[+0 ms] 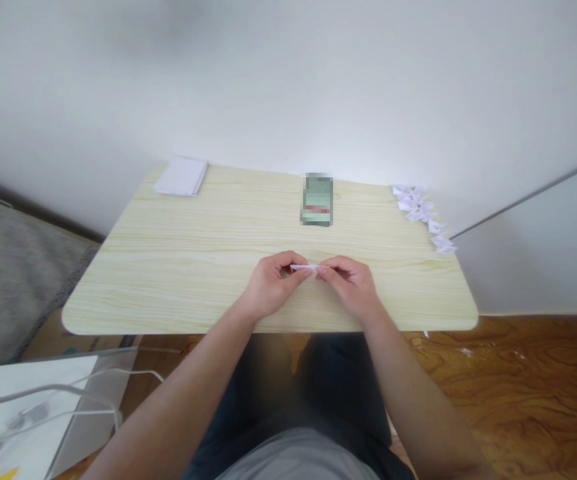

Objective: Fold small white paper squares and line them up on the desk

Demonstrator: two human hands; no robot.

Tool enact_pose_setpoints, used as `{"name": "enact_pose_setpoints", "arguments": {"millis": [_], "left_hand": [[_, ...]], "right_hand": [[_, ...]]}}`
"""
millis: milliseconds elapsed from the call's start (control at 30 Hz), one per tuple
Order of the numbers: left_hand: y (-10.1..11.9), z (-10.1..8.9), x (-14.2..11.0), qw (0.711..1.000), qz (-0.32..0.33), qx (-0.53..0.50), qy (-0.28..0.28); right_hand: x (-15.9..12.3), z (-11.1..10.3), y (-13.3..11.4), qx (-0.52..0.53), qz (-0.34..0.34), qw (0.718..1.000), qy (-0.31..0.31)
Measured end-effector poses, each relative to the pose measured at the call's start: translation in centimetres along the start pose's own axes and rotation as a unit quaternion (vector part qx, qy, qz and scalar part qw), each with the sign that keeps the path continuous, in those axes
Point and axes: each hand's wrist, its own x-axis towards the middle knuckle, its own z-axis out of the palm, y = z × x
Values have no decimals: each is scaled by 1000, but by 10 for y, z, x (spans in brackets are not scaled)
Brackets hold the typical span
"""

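Observation:
My left hand (272,283) and my right hand (349,283) meet over the near middle of a pale wooden table (178,267). Between their fingertips they pinch a small folded piece of white paper (304,269), one hand on each end. Both hands have their fingers curled closed round it. The paper is held just above the tabletop, and most of it is hidden by the fingers.
A stack of white paper sheets (181,176) lies at the table's far left corner. A phone (317,199) lies at the far middle. Several small folded white paper shapes (422,212) cluster along the far right edge. White cables (68,400) run at lower left.

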Motion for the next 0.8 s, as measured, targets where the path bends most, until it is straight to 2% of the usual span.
{"name": "enact_pose_setpoints", "arguments": {"millis": [300, 500, 600, 800], "left_hand": [[-5, 2, 1, 998, 8, 54, 12], [-5, 6, 1, 984, 83, 122, 99], [-6, 5, 1, 978, 101, 151, 100], [-5, 4, 1, 964, 113, 225, 87]], "right_hand": [[0, 2, 7, 53, 1, 998, 33], [-1, 3, 5, -40, 4, 994, 100], [-1, 4, 3, -83, -4, 990, 115], [-1, 6, 1, -114, -18, 988, 104]]}}
